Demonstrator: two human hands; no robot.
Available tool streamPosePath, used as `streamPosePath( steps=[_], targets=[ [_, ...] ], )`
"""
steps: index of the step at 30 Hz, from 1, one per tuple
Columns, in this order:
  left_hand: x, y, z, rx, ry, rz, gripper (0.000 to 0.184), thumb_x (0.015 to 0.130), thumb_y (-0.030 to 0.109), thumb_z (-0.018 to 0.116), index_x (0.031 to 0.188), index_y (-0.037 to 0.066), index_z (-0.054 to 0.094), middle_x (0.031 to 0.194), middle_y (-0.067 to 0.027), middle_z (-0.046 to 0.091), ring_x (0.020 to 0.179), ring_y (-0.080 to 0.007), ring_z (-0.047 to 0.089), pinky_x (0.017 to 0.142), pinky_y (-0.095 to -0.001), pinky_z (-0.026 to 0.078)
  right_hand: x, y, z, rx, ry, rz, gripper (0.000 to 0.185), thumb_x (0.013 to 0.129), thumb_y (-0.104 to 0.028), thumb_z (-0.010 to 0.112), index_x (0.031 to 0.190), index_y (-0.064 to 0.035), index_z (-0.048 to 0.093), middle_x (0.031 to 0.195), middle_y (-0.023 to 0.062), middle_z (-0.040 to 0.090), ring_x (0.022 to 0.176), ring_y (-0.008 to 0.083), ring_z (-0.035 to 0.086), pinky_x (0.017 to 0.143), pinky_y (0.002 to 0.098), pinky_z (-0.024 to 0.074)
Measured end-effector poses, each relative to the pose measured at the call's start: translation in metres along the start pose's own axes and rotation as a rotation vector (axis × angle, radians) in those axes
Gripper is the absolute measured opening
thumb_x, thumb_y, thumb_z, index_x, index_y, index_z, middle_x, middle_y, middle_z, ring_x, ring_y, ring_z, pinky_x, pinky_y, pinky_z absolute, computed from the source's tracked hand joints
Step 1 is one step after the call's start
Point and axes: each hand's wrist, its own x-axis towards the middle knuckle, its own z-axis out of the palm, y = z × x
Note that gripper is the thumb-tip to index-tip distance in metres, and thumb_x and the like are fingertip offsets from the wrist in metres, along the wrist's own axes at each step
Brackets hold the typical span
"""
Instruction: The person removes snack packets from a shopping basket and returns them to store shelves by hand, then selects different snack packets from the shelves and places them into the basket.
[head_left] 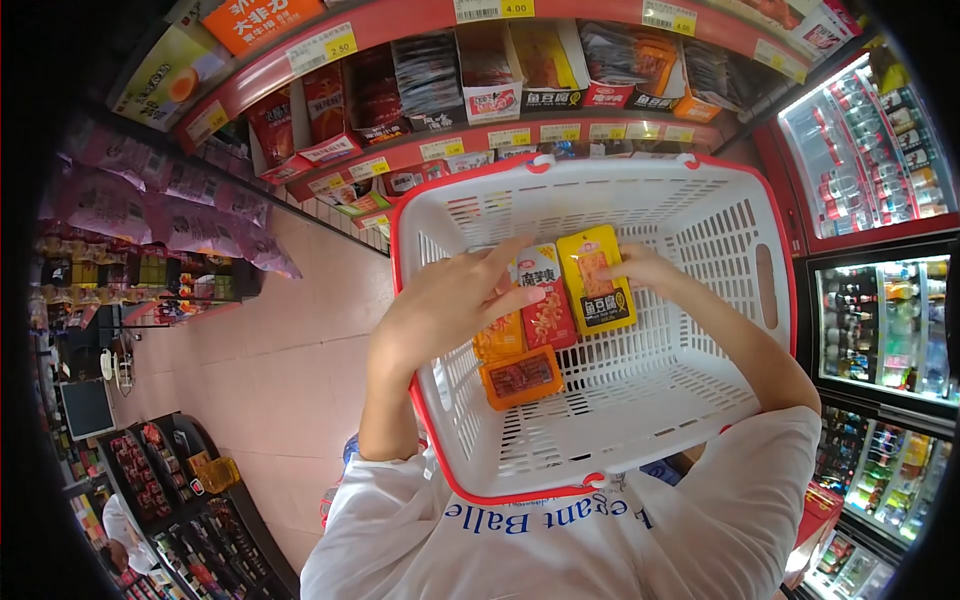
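A white shopping basket (pixel 640 400) with a red rim sits before me with several snack packets in it. At the right of the packet row stands a yellow fish tofu packet (pixel 604 300); my right hand (pixel 638 268) pinches its right edge. Beside it is a red-and-white snack packet (pixel 550 312). My left hand (pixel 450 300) reaches over the basket's left side with fingers apart, its thumb tip at the red-and-white packet. Partly hidden under that hand is an orange packet (pixel 500 338). A smaller orange packet (pixel 522 378) with a dark window lies nearer me.
Snack shelves (pixel 440 150) with price tags and boxed packets run along the far side of the basket. Lit drink fridges (pixel 880 320) line the right. Purple bags (pixel 170 200) hang at left above a tiled floor (pixel 250 380). A person (pixel 125 535) is at lower left.
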Motion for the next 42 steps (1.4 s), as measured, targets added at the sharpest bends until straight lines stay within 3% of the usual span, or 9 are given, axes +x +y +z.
streamPosePath(
  steps=[17, 20, 25, 31, 33, 37, 38, 40, 42],
  targets=[
    [0.000, -0.003, 0.003, 0.042, 0.019, 0.057, 0.057, 0.096, 0.049, 0.054, 0.136, 0.009, 0.050, 0.089, -0.0134, 0.068, 0.082, -0.0332, 0.067, 0.072, -0.0419, 0.050, -0.015, -0.032, 0.013, -1.294, 0.304, -0.121, 0.061, 0.078, -0.059, 0.070, 0.095, -0.0009, 0.064, 0.088, 0.0179, 0.068, 0.087, 0.0356, 0.066, 0.075, 0.0446, 0.0518],
    [0.000, -0.004, 0.002, 0.036, 0.026, 0.092, 0.055, 0.095, 0.045, 0.056, 0.136, 0.009, 0.050, 0.089, -0.0135, 0.068, 0.082, -0.0332, 0.067, 0.072, -0.0417, 0.050, -0.029, -0.057, 0.018, -1.412, 0.282, -0.131, 0.054, 0.083, -0.053, 0.067, 0.097, -0.0012, 0.065, 0.093, 0.0175, 0.068, 0.085, 0.0355, 0.067, 0.076, 0.0452, 0.0517],
    [0.003, -0.004, -0.001, -0.115, 0.143, 0.234, 0.046, 0.094, 0.034, 0.061, 0.132, 0.009, 0.053, 0.087, -0.0127, 0.067, 0.079, -0.0329, 0.066, 0.070, -0.0415, 0.049, -0.057, -0.114, 0.038, -1.147, 0.180, -0.998, 0.018, 0.088, -0.021, 0.064, 0.096, -0.0047, 0.063, 0.097, 0.0086, 0.064, 0.086, 0.0292, 0.066, 0.072, 0.0417, 0.0535],
    [-0.033, 0.016, -0.016, -0.097, 0.572, 0.833, 0.018, 0.085, 0.019, 0.064, 0.093, 0.005, 0.073, 0.070, -0.0038, 0.064, 0.068, -0.0210, 0.063, 0.063, -0.0307, 0.049, -0.062, -0.181, 0.057, -1.218, 0.599, -1.521, 0.014, 0.081, -0.003, 0.065, 0.095, -0.0043, 0.061, 0.097, 0.0073, 0.059, 0.082, 0.0295, 0.063, 0.069, 0.0365, 0.0538],
    [-0.054, 0.025, -0.003, -0.358, 0.686, 1.015, 0.023, 0.091, 0.024, 0.062, 0.107, 0.008, 0.069, 0.082, -0.0033, 0.066, 0.066, -0.0189, 0.060, 0.065, -0.0310, 0.051, -0.043, -0.204, 0.056, -1.183, 0.621, -1.528, 0.014, 0.082, -0.003, 0.064, 0.096, -0.0032, 0.061, 0.098, 0.0079, 0.060, 0.081, 0.0298, 0.064, 0.070, 0.0377, 0.0541],
    [-0.113, 0.083, 0.032, -1.393, 1.039, 1.098, 0.040, 0.093, 0.042, 0.064, 0.124, 0.019, 0.052, 0.107, -0.0059, 0.057, 0.088, -0.0180, 0.056, 0.076, -0.0374, 0.052, 0.012, -0.243, 0.053, -1.118, 0.605, -1.244, 0.016, 0.085, -0.005, 0.063, 0.101, 0.0000, 0.060, 0.104, 0.0140, 0.061, 0.087, 0.0326, 0.066, 0.073, 0.0416, 0.0549],
    [-0.122, 0.093, 0.024, -1.387, 1.041, 1.101, 0.040, 0.093, 0.042, 0.064, 0.124, 0.019, 0.052, 0.107, -0.0059, 0.057, 0.088, -0.0180, 0.056, 0.076, -0.0374, 0.052, 0.027, -0.252, 0.052, -1.117, 0.605, -1.251, 0.016, 0.085, -0.005, 0.063, 0.101, 0.0000, 0.060, 0.104, 0.0140, 0.061, 0.087, 0.0326, 0.066, 0.073, 0.0416, 0.0549],
    [-0.136, 0.106, 0.012, -1.384, 0.816, 1.067, 0.040, 0.099, 0.044, 0.050, 0.138, 0.038, 0.052, 0.143, 0.0087, 0.053, 0.135, -0.0140, 0.043, 0.103, -0.0493, 0.035, 0.056, -0.269, 0.051, -1.146, 0.554, -1.036, 0.019, 0.087, -0.005, 0.063, 0.105, 0.0012, 0.063, 0.100, 0.0164, 0.068, 0.093, 0.0347, 0.065, 0.077, 0.0397, 0.0530],
    [-0.137, 0.096, 0.021, -1.385, 0.787, 1.136, 0.038, 0.104, 0.038, 0.038, 0.140, 0.037, 0.050, 0.139, 0.0097, 0.056, 0.142, -0.0097, 0.030, 0.112, -0.0516, 0.018, 0.092, -0.280, 0.049, -1.187, 0.518, -0.997, 0.022, 0.087, -0.006, 0.064, 0.107, 0.0013, 0.062, 0.104, 0.0199, 0.066, 0.095, 0.0369, 0.066, 0.077, 0.0420, 0.0543]
  ],
)
